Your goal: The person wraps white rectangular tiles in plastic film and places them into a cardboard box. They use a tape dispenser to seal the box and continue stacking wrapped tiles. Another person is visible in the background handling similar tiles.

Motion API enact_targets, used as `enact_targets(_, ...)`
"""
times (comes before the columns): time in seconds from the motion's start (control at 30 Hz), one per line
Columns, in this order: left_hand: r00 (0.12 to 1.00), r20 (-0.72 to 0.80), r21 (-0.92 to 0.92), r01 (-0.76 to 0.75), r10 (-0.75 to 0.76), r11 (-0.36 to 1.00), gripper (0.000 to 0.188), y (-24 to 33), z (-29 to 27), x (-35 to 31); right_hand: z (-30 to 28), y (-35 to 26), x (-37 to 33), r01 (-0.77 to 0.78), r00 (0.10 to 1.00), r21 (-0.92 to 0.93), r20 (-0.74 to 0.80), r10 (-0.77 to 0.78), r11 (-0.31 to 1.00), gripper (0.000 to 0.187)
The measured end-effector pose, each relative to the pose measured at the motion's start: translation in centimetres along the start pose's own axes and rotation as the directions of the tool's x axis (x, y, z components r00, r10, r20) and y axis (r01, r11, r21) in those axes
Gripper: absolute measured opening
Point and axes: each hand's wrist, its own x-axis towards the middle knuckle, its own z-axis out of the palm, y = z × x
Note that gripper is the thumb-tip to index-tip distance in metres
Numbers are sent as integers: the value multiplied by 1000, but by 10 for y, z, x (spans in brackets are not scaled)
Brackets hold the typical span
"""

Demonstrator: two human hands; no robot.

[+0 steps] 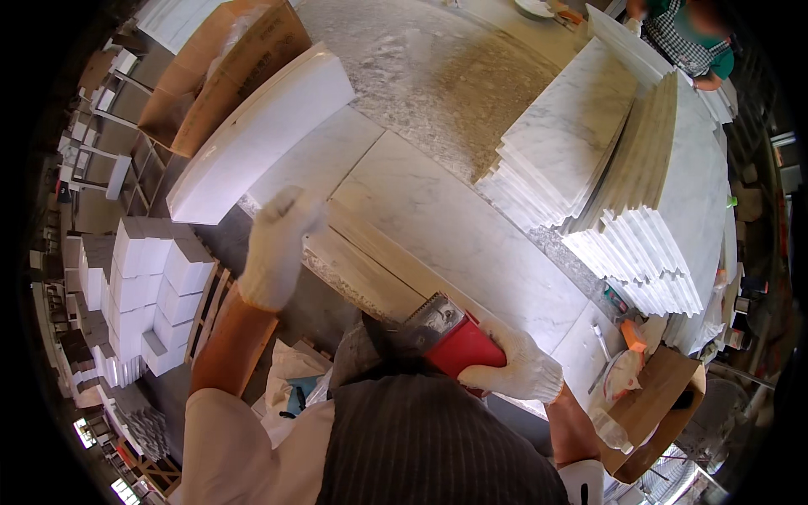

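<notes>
My right hand [519, 367], in a white knitted glove, grips a red boxy object [465, 352] close to my body. Its silvery metal end [438, 314] faces up and to the left; its exact kind is unclear. My left hand [276, 248], gloved too, is raised at the left, over the near edge of the white marble slab [446, 223]. Motion smears its fingers, and nothing can be made out in it. A narrow strip of slab [370, 261] lies along the near edge, in front of me.
Stacked marble slabs [581, 118] fan out at the right. At the far left stand a cardboard box [227, 80] and a long white block [261, 135]. White boxes [139, 278] are piled at left. A brush [601, 341], plastic bottle [612, 431] and open carton [656, 404] sit at right; a person [690, 42] stands beyond.
</notes>
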Motion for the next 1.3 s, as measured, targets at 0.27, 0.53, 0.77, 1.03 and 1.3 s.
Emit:
enact_targets(0.27, 973, -161, 245, 201, -165, 948, 26, -107, -88, 87, 2, -59, 32, -141, 990, 48, -16, 142, 989, 55)
enact_targets(0.53, 917, 187, 139, 331, -353, 934, 36, -149, -74, 86, 3, -56, 34, -155, 987, 86, -38, 159, 984, 51)
enact_targets(0.77, 973, 210, 232, 44, -94, 972, 44, -183, -87, 80, 6, -50, 39, -165, 985, 35, -38, 166, 986, 50)
enact_targets(1.03, 898, 315, 727, -20, -308, 686, 71, -164, -108, 56, 0, -55, 37, -171, 985, -27, 1, 172, 985, 62)
enact_targets(1.3, 726, 687, 707, -676, 28, 207, 104, -13, -40, 25, -3, -48, 40, -116, 993, 141, 11, 116, 983, 66)
